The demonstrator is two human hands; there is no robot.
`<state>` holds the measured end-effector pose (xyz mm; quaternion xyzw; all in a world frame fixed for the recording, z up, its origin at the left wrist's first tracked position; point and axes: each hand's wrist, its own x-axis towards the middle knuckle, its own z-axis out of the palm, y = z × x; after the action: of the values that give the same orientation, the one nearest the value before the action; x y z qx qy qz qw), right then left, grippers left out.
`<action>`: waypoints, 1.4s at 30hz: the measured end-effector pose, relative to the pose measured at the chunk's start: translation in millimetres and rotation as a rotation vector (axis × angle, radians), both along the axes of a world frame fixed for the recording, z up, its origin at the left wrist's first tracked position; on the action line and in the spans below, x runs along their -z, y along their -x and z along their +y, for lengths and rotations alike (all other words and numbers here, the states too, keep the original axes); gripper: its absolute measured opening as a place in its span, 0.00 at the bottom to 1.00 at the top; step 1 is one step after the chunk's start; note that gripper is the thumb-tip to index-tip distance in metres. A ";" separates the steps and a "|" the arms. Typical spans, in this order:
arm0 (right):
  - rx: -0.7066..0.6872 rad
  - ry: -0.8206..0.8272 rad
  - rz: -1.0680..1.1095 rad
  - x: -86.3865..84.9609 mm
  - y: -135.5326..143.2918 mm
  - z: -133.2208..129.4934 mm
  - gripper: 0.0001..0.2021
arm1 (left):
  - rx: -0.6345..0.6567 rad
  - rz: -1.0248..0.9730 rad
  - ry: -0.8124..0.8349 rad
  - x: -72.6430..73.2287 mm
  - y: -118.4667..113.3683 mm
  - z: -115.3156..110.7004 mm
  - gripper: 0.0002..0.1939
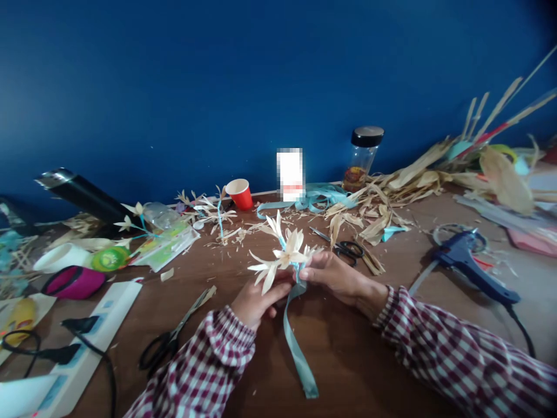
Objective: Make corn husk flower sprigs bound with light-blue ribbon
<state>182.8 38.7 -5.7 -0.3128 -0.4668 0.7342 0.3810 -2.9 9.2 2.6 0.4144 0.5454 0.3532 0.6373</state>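
A spray of cream husk flowers [292, 251] stands upright between my hands, its stem wrapped in pale blue-green. My left hand [256, 299] is closed around the lower stem, though the petals hide some of its fingers. From the other side, my right hand [333, 276] pinches the stem just under the blooms, where a blue-green ribbon [296, 339] meets it. The ribbon's loose end hangs down onto the brown table [348, 371]. Open-bladed scissors [172, 337] with black handles lie left of my left forearm.
To the right lies a blue glue gun [476, 267]; black-handled scissors [348, 249] are behind my right hand. A white power strip [93, 342] with plugs sits left. Along the wall are a red cup [241, 196], a lidded jar [363, 157], coiled ribbon [324, 197] and dry husks [404, 180].
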 end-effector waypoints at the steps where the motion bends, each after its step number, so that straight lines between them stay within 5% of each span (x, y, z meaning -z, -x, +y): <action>1: 0.036 0.001 -0.006 0.4 0.5 0.4 0.12 | -0.080 0.094 -0.075 -1.6 3.5 -2.3 0.21; 4: 0.073 0.039 -0.006 2.3 2.8 0.5 0.12 | -0.234 0.251 -0.233 -5.2 5.5 -10.4 0.16; 6: 0.073 0.073 0.007 3.6 4.2 0.1 0.11 | -0.212 0.218 -0.253 -6.3 0.6 -14.3 0.14; 11: 0.076 0.078 0.018 5.9 4.9 -0.2 0.11 | -0.091 0.162 -0.227 -2.1 -12.0 -11.7 0.14; 17: 0.068 0.091 0.024 8.3 5.2 -0.3 0.10 | -0.143 -0.002 -0.050 7.7 -12.6 -5.8 0.17; 35: 0.017 -0.014 -0.093 6.1 6.3 0.6 0.11 | -0.117 -0.112 0.015 16.3 -7.0 -3.5 0.18; 42: 0.035 -0.031 -0.171 -3.6 7.3 -2.8 0.13 | -0.202 -0.179 0.007 12.9 -5.5 -3.0 0.18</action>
<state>175.5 35.8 -2.1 -0.3763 -0.5036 0.6907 0.3573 2.6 6.2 -10.3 0.3220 0.5268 0.4492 0.6458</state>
